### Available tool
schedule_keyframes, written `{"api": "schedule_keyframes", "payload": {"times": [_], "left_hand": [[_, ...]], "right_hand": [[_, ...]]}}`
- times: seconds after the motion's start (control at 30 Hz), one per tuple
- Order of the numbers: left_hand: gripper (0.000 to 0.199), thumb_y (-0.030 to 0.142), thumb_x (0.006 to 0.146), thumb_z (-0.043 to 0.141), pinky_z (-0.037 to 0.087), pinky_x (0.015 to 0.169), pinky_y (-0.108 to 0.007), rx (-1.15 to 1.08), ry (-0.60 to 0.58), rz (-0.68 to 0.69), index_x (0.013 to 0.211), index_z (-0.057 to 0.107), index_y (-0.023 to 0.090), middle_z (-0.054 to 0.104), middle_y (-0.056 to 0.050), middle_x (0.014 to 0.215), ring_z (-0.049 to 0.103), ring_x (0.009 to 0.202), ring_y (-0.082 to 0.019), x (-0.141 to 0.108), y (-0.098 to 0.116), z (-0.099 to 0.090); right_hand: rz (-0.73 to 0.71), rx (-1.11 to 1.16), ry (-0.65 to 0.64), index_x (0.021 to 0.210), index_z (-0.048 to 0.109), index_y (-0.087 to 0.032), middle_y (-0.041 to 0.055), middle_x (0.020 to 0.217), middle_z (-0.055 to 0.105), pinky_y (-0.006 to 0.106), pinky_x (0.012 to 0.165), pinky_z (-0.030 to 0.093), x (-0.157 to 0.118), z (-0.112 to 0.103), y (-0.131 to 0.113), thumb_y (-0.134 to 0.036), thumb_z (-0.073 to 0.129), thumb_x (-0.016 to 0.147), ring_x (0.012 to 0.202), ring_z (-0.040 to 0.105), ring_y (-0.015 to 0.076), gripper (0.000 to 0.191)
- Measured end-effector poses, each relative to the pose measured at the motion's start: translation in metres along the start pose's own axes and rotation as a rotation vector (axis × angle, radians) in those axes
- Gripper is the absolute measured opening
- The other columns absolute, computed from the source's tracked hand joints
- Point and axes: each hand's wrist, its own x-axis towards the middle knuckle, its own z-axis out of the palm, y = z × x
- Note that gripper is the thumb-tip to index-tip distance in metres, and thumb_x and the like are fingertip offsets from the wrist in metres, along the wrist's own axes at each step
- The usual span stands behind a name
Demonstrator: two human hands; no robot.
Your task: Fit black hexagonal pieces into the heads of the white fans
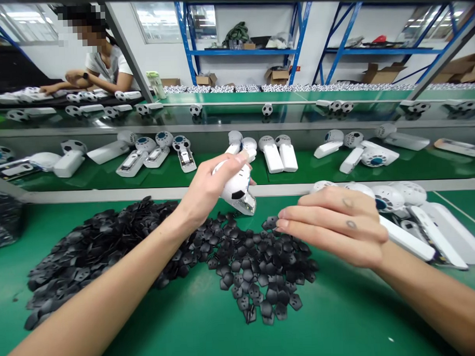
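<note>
My left hand [209,189] grips a white handheld device with a football-patterned round head [238,191], tilted above the green bench mat [211,324]. My right hand [332,226] is closed at the fingertips on a small black pentagonal patch [270,223] at the top edge of a heap. That heap of similar black patches [256,271] lies below and between my hands. A second, wider heap [96,255] spreads to its left, touching it. My left forearm partly hides both heaps.
White devices [418,229] lie piled at the right of the bench. Behind a grey rail, more white devices [271,156] stand in a row on a green shelf. A co-worker's hands [55,85] work among similar devices at the far left. A black bag [5,220] sits at the left edge.
</note>
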Motion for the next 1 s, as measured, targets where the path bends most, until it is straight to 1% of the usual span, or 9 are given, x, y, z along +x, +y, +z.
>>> {"api": "schedule_keyframes", "payload": {"times": [0.1, 0.13, 0.2, 0.3, 0.4, 0.53, 0.7, 0.83, 1.0], "left_hand": [[0.041, 0.057, 0.094, 0.068, 0.048, 0.064, -0.031, 0.035, -0.001, 0.064, 0.080, 0.073, 0.019, 0.072, -0.007, 0.076, 0.063, 0.068, -0.020, -0.008, -0.002, 0.006], [0.041, 0.057, 0.095, 0.067, 0.047, 0.063, -0.031, 0.053, 0.017, 0.094, 0.080, 0.073, 0.019, 0.071, -0.006, 0.075, 0.062, 0.066, -0.020, -0.011, -0.004, 0.009], [0.041, 0.056, 0.099, 0.063, 0.046, 0.063, -0.032, 0.099, 0.070, 0.162, 0.081, 0.074, 0.020, 0.071, -0.005, 0.075, 0.062, 0.066, -0.019, -0.019, -0.007, 0.013], [0.043, 0.053, 0.105, 0.057, 0.048, 0.065, -0.032, 0.183, 0.142, 0.281, 0.084, 0.075, 0.021, 0.073, -0.005, 0.077, 0.063, 0.068, -0.019, -0.029, -0.011, 0.018], [0.045, 0.053, 0.109, 0.051, 0.047, 0.061, -0.032, 0.236, 0.174, 0.477, 0.088, 0.076, 0.021, 0.074, -0.005, 0.077, 0.065, 0.067, -0.018, -0.031, -0.014, 0.019], [0.038, 0.045, 0.112, 0.050, 0.044, 0.054, -0.032, 0.305, 0.169, 0.729, 0.095, 0.073, 0.021, 0.073, -0.004, 0.079, 0.063, 0.062, -0.016, -0.029, -0.017, 0.019], [0.030, 0.039, 0.111, 0.048, 0.048, 0.059, -0.038, 0.439, 0.173, 0.827, 0.095, 0.068, 0.024, 0.071, -0.005, 0.080, 0.063, 0.066, -0.019, -0.030, -0.014, 0.020], [0.021, 0.032, 0.104, 0.050, 0.043, 0.057, -0.040, 0.533, 0.155, 0.902, 0.094, 0.065, 0.023, 0.067, -0.005, 0.074, 0.059, 0.062, -0.019, -0.033, -0.007, 0.019], [0.010, 0.023, 0.094, 0.054, 0.040, 0.054, -0.038, 0.592, 0.065, 0.965, 0.091, 0.064, 0.021, 0.067, -0.004, 0.070, 0.060, 0.058, -0.019, -0.037, 0.008, 0.017]], "right_hand": [[-0.021, 0.081, 0.229, 0.092, 0.083, -0.032, -0.0012, 0.088, 0.086, 0.033, 0.064, 0.061, 0.005, 0.006, -0.009, -0.010, 0.080, 0.092, 0.073, 0.080, 0.0201, 0.022], [0.073, 0.163, 0.296, 0.091, 0.082, -0.030, -0.0007, 0.085, 0.085, 0.033, 0.066, 0.062, 0.008, 0.008, -0.013, -0.009, 0.083, 0.090, 0.073, 0.079, 0.0199, 0.021], [0.388, 0.389, 0.381, 0.085, 0.080, -0.027, -0.0002, 0.080, 0.083, 0.032, 0.065, 0.062, 0.015, 0.012, -0.023, -0.014, 0.089, 0.089, 0.071, 0.077, 0.0191, 0.016], [0.786, 0.758, 0.352, 0.076, 0.078, -0.024, -0.0009, 0.070, 0.077, 0.027, 0.054, 0.056, 0.025, 0.013, -0.031, -0.031, 0.096, 0.083, 0.060, 0.069, 0.0157, 0.020], [0.944, 1.040, 0.211, 0.071, 0.077, -0.020, -0.0014, 0.064, 0.071, 0.023, 0.051, 0.051, 0.030, 0.012, -0.033, -0.039, 0.101, 0.075, 0.055, 0.060, 0.0118, 0.030], [1.028, 1.240, 0.136, 0.072, 0.076, -0.018, -0.0009, 0.067, 0.072, 0.020, 0.055, 0.051, 0.030, 0.014, -0.036, -0.033, 0.103, 0.071, 0.061, 0.061, 0.0105, 0.031], [1.042, 1.355, 0.150, 0.072, 0.075, -0.018, -0.0015, 0.068, 0.073, 0.020, 0.060, 0.056, 0.029, 0.018, -0.042, -0.029, 0.105, 0.069, 0.062, 0.064, 0.0107, 0.031], [1.078, 1.395, 0.180, 0.067, 0.073, -0.017, -0.0013, 0.065, 0.073, 0.022, 0.059, 0.054, 0.028, 0.021, -0.046, -0.030, 0.108, 0.061, 0.060, 0.065, 0.0109, 0.038], [1.128, 1.508, 0.142, 0.068, 0.064, -0.019, -0.0027, 0.063, 0.073, 0.024, 0.057, 0.055, 0.028, 0.022, -0.045, -0.034, 0.112, 0.048, 0.058, 0.069, 0.0136, 0.054]]}}
